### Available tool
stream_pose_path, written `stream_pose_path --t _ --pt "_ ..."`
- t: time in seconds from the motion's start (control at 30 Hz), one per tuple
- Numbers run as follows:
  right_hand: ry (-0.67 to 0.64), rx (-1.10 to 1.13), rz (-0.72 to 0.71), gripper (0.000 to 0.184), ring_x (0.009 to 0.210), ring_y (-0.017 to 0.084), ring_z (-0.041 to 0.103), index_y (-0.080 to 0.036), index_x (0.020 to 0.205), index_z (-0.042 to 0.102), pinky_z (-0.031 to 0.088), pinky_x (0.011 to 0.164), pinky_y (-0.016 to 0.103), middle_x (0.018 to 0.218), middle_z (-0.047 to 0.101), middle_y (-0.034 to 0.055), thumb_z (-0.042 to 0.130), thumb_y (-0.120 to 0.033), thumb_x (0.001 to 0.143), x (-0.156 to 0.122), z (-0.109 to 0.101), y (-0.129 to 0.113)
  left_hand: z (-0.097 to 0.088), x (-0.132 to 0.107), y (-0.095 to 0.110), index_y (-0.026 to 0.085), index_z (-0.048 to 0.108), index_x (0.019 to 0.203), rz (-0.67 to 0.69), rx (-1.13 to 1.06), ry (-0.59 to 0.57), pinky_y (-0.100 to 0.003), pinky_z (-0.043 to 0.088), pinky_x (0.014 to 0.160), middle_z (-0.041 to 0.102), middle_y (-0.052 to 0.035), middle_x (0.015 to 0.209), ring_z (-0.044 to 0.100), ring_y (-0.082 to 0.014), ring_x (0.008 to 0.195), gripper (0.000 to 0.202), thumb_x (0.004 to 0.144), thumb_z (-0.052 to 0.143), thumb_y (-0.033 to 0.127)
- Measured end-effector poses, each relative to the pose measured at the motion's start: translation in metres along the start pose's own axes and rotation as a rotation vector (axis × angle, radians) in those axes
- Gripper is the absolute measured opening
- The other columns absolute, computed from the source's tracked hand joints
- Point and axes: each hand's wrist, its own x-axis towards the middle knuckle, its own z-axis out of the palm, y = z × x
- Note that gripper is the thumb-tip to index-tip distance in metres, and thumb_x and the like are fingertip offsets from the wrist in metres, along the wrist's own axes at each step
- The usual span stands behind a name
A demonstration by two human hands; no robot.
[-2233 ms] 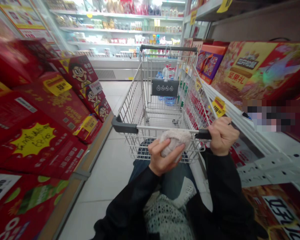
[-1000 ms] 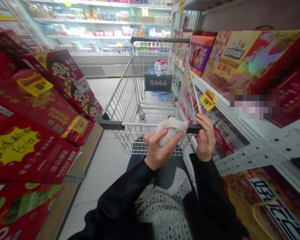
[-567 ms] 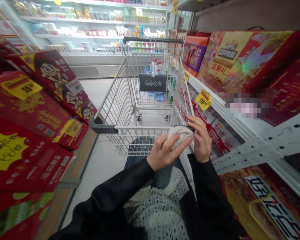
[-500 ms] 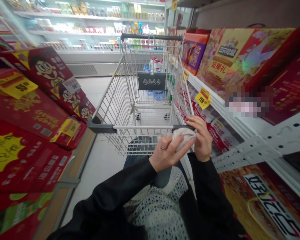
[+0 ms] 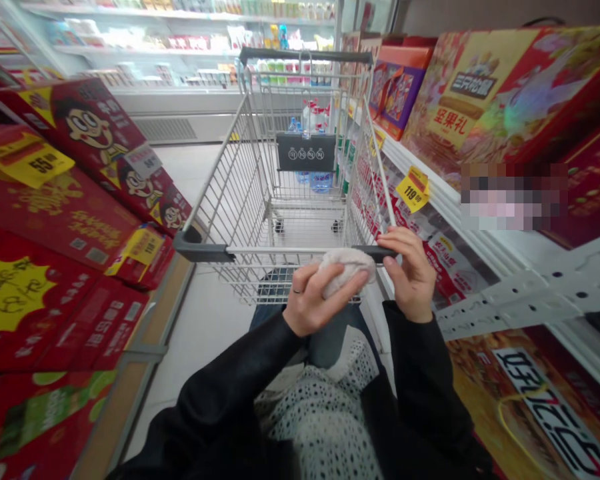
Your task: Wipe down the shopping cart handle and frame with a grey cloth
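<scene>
Cloth [image 5: 347,267], pale and fluffy, is pinched in the left hand [image 5: 313,300] at the silver wire cart [image 5: 280,251], whose dark plastic grip [image 5: 381,253] the right hand [image 5: 413,273] clasps, fingers curled (likely for steadiness).

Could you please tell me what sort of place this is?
Most likely a supermarket aisle: a wire shopping cart stands beside stacked red boxes, yellow price tags mark the goods, and brightly lit display shelves line the far end.
</scene>
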Motion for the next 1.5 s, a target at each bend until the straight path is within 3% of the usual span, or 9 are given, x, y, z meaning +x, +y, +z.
stream_pose_path --t 0.2,0.3,0.4,0.57,0.87,1.13,1.33,1.43,1.5 --pt "0.027 -0.008 -0.027 0.026 0.124 0.028 0.064 -0.032 0.116 0.074 0.046 0.115 0.061 0.112 0.073 0.0035 0.066 -0.027 0.092 0.001 0.003 0.005 0.023 -0.056 0.004 0.033 0.073 0.122 0.224 -0.054 -0.172 -0.024 0.051 0.092 0.067 -0.0017 0.114 0.050 -0.0152 0.097 0.046 0.079 0.084 0.017" --pt "0.029 -0.038 -0.033 0.026 0.125 0.028 0.063 -0.032 0.117 0.073 0.045 0.116 0.062 0.114 0.072 0.0035 0.067 -0.027 0.092 0.000 0.004 0.004 0.024 -0.075 0.009 0.032 0.074 0.117 0.220 -0.055 -0.207 -0.023 0.052 0.090 0.067 -0.0014 0.112 0.050 -0.0146 0.096 0.043 0.078 0.084 0.017" --pt "0.033 -0.067 -0.042 0.024 0.126 0.028 0.063 -0.032 0.116 0.072 0.045 0.117 0.061 0.113 0.071 0.0036 0.067 -0.027 0.093 -0.001 0.005 0.002 0.009 -0.058 0.004 0.036 0.072 0.124 0.139 -0.013 -0.169 -0.027 0.053 0.093 0.062 -0.0033 0.113 0.051 -0.0170 0.103 0.051 0.079 0.085 0.018" --pt "0.058 -0.084 -0.043 0.022 0.127 0.028 0.062 -0.029 0.115 0.071 0.044 0.118 0.061 0.112 0.069 0.0049 0.065 -0.025 0.095 -0.003 0.009 0.003 -0.011 -0.024 -0.015 0.046 0.064 0.137 -0.158 0.139 0.079 -0.036 0.053 0.092 0.054 -0.0067 0.122 0.050 -0.0228 0.114 0.071 0.077 0.088 0.016" --pt "0.054 -0.109 -0.056 0.019 0.125 0.028 0.063 -0.028 0.114 0.071 0.046 0.116 0.063 0.111 0.070 0.0049 0.065 -0.027 0.096 -0.004 0.009 0.008 0.008 -0.089 -0.013 0.031 0.074 0.116 0.205 -0.017 -0.137 -0.027 0.049 0.100 0.060 -0.0006 0.119 0.049 -0.0145 0.101 0.041 0.081 0.080 0.011" --pt "0.104 -0.106 -0.085 0.019 0.125 0.027 0.063 -0.028 0.113 0.070 0.047 0.116 0.063 0.109 0.069 0.0042 0.066 -0.029 0.094 -0.004 0.013 0.008 -0.021 -0.018 -0.029 0.041 0.063 0.140 -0.113 0.066 0.119 -0.038 0.053 0.093 0.052 -0.0069 0.124 0.049 -0.0241 0.114 0.079 0.073 0.089 0.010" --pt "0.094 -0.121 -0.074 0.020 0.125 0.027 0.063 -0.028 0.113 0.070 0.046 0.116 0.063 0.110 0.068 0.0039 0.066 -0.029 0.094 -0.004 0.013 0.009 -0.010 -0.063 -0.020 0.035 0.072 0.127 0.052 0.005 -0.095 -0.029 0.053 0.094 0.056 -0.0027 0.111 0.050 -0.0167 0.102 0.056 0.079 0.082 0.007" --pt "0.087 -0.116 -0.061 0.019 0.126 0.027 0.062 -0.028 0.113 0.069 0.046 0.116 0.062 0.110 0.069 0.0039 0.064 -0.029 0.094 -0.005 0.013 0.008 -0.011 -0.082 -0.020 0.035 0.075 0.120 0.065 -0.011 -0.092 -0.026 0.054 0.092 0.057 -0.0013 0.108 0.051 -0.0146 0.096 0.050 0.080 0.078 0.005" --pt "0.103 -0.117 -0.059 0.019 0.126 0.027 0.062 -0.027 0.111 0.069 0.046 0.116 0.062 0.110 0.068 0.0039 0.063 -0.030 0.094 -0.005 0.014 0.008 -0.016 -0.070 -0.023 0.037 0.074 0.122 0.030 -0.009 -0.038 -0.027 0.055 0.091 0.056 -0.0018 0.109 0.052 -0.0153 0.098 0.053 0.079 0.081 0.006"
